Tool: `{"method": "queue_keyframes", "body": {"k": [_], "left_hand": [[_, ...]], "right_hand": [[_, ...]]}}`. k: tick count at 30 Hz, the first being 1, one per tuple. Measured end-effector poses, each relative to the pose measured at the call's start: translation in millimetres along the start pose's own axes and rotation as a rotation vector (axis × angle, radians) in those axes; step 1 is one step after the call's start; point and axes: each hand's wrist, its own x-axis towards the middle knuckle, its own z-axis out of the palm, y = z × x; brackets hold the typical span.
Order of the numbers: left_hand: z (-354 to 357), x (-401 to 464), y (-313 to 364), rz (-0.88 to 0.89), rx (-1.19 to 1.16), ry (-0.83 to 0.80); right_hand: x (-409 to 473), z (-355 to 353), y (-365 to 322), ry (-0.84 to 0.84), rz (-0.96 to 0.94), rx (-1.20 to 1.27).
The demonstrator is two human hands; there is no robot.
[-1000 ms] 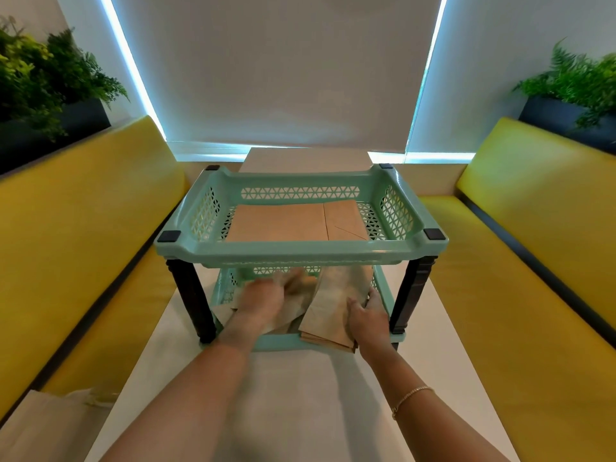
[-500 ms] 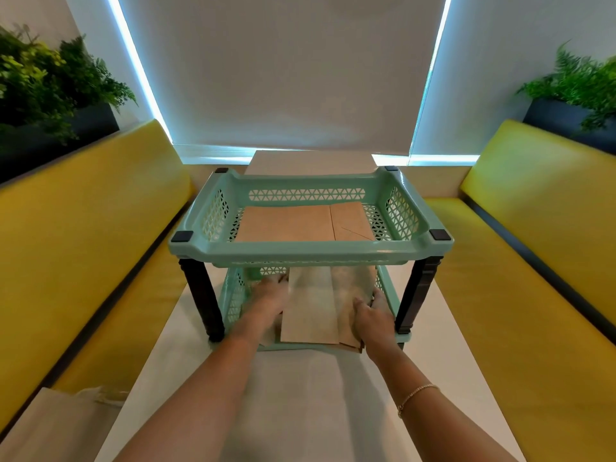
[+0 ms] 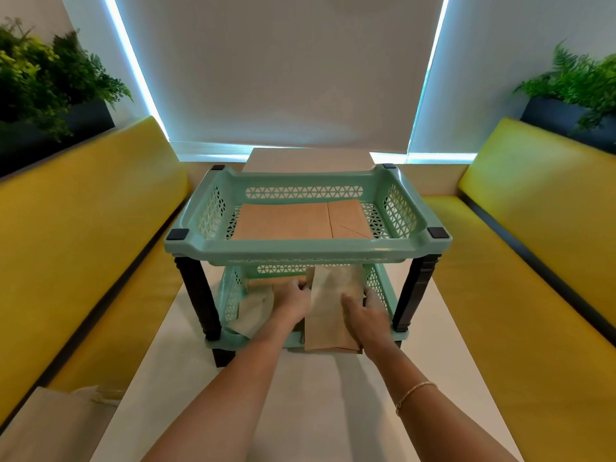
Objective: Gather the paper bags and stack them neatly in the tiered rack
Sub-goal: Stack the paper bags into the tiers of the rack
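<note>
Brown flat paper bags (image 3: 328,315) lie in a stack in the lower tier of the mint-green plastic two-tier rack (image 3: 308,250), their near ends overhanging the tier's front edge onto the white desk (image 3: 300,388). The left hand (image 3: 295,300) has its grip curled on the stack's left edge; the right hand (image 3: 361,311) rests over the stack's right side, and whether its fingers are hooked round the edge I cannot tell. Another crumpled pale paper bag (image 3: 253,311) sits skewed in the lower tier's left front corner, partly under the left wrist. The upper tier carries a flat brown bag (image 3: 300,221), square to its walls.

Risks from here, as I judge them — pushing the stack further in could catch its far end on the bags behind, buckling or fanning it. The skewed bag at the left may get trapped underneath and spoil the neat pile. Pressing hard could also slide the light rack along the desk toward its far edge. Yellow padded benches (image 3: 100,235) flank the desk.
</note>
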Motion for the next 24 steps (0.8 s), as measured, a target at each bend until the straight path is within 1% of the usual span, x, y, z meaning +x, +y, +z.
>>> {"method": "queue_keyframes", "body": {"k": [2, 5, 7, 9, 10, 12, 14, 15, 17, 19, 21, 22, 24], "left_hand": [[-4.5, 0.6, -2.0, 0.021, 0.113, 0.006], [-20.3, 3.2, -11.6, 0.033, 0.484, 0.023], [-30.6, 5.0, -19.5, -0.03, 0.707, -0.048], [-38.2, 3.8, -25.0, -0.058, 0.787, -0.165], [-40.8, 2.2, -26.2, -0.052, 0.782, -0.213], [-41.3, 2.5, -29.1, -0.027, 0.743, -0.24], [-40.5, 2.5, -27.4, -0.012, 0.719, -0.219], [-40.8, 2.7, -24.5, -0.004, 0.692, -0.193], [-43.2, 4.0, -16.9, -0.023, 0.555, -0.116], [-51.2, 4.2, -6.6, -0.045, 0.429, 0.012], [-59.8, 8.4, 2.2, -0.074, 0.156, 0.173], [-62.6, 12.5, 3.0, -0.09, -0.016, 0.197], [-63.3, 16.1, 2.1, -0.124, -0.231, 0.11]], "right_hand": [[0.8, -0.9, -0.2, -0.006, -0.001, -0.005], [2.1, -1.8, 1.0, 0.009, 0.003, 0.011], [3.3, -1.7, 2.3, 0.028, 0.003, 0.002], [4.0, -0.9, 2.9, 0.035, -0.004, -0.009], [4.1, -0.5, 3.1, 0.035, -0.006, -0.008], [4.6, -0.3, 4.0, 0.032, -0.006, -0.01], [5.0, -0.8, 4.3, 0.033, -0.007, -0.009], [5.2, -1.0, 4.7, 0.033, -0.008, -0.005], [5.4, -0.9, 5.4, 0.038, -0.011, -0.007], [5.8, -0.7, 5.6, 0.046, -0.017, -0.014], [6.1, -0.7, 5.7, 0.049, -0.016, -0.01], [6.4, -0.6, 5.9, 0.05, -0.014, -0.007], [6.5, -0.2, 5.7, 0.055, -0.013, -0.01]]}}
